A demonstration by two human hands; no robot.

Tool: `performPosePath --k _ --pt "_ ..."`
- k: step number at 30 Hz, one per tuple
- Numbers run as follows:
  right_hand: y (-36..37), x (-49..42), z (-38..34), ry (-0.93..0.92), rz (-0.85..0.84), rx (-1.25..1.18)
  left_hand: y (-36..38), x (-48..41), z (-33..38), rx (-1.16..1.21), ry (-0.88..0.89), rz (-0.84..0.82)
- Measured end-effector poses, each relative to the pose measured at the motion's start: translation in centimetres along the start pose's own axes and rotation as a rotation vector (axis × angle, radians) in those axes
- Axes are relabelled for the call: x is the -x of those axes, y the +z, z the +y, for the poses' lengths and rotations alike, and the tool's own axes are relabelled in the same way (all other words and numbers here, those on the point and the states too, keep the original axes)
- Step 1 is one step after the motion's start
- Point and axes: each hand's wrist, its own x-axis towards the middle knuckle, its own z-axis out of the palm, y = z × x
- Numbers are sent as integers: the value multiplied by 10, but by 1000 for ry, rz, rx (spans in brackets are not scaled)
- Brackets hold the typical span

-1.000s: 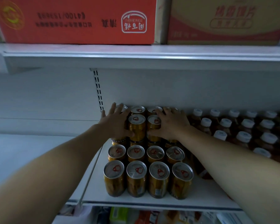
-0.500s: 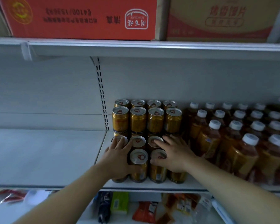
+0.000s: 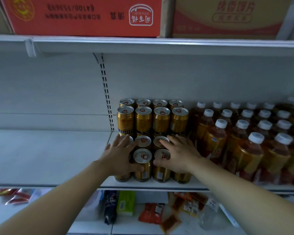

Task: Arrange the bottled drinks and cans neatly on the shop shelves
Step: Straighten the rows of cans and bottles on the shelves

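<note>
Gold cans with silver lids stand in a block on the white shelf (image 3: 143, 185). The rear cans (image 3: 143, 120) are stacked two high; the front cans (image 3: 143, 165) stand one high near the shelf edge. My left hand (image 3: 120, 156) lies over the left front cans, fingers spread, thumb against a can's side. My right hand (image 3: 178, 154) rests flat on the right front cans, fingers apart. Neither hand lifts a can. To the right stand rows of amber bottles (image 3: 215, 138) with white caps.
The shelf section to the left (image 3: 46, 155) is bare. A slotted upright (image 3: 106, 92) divides the back wall. Above, a red carton (image 3: 85, 16) and a tan carton (image 3: 227, 17) sit on the upper shelf. Below lie snack packets (image 3: 151, 213) and a green pack (image 3: 126, 202).
Both hands came off the upper stacked cans at the back and moved down and toward me onto the front cans. The view pulled back and shows more of the bottles.
</note>
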Motion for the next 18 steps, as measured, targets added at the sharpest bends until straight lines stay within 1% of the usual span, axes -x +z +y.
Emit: performPosePath --k 2,4,10,14,18 --pt "1 4 6 -3 -34 17 5 1 -1 24 -51 -21" --pt "5 5 7 10 -60 12 9 0 0 26 -45 -32" --pt "11 2 4 7 -17 56 9 -1 -1 49 -58 -36" --pt "9 3 5 3 -29 53 9 -1 -4 111 2 4" --pt "6 4 7 -21 -20 23 11 -2 -2 171 -57 -3"
